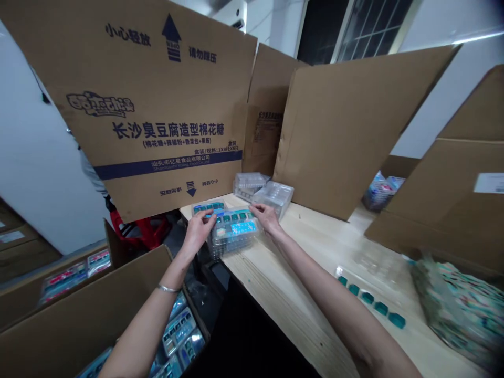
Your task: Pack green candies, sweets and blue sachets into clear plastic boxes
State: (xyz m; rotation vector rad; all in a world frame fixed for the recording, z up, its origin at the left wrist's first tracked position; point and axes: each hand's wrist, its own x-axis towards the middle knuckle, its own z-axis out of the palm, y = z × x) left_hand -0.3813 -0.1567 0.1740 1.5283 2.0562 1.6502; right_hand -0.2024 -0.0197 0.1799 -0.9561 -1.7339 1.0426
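Holding a clear plastic blister tray (235, 229) in both hands, teal-and-blue pieces sitting in its cells. It's over the edge of a light wooden table (311, 278), the corner nearest me overhanging slightly.

My left hand (200, 232) is closed on the tray's left end, fingers curled over the rim, silver bangle (167, 288) on that wrist. My right hand (265, 217) is closed on the right end, fingers together. So the grip is two-sided, from opposite ends; can't tell how hard.

A second tray with teal pieces (208, 208) sits just behind, by my left fingers. Two more clear trays (260, 190) sit just past my right hand.

Further right on the table: a row of teal pieces (370, 299) beside my right forearm and a blurred bundle of packaged goods (457, 310).

A printed cardboard carton flap (129, 105) stands up behind the table. An open carton (79, 336) sits below my left arm, blister packs (179, 331) inside.
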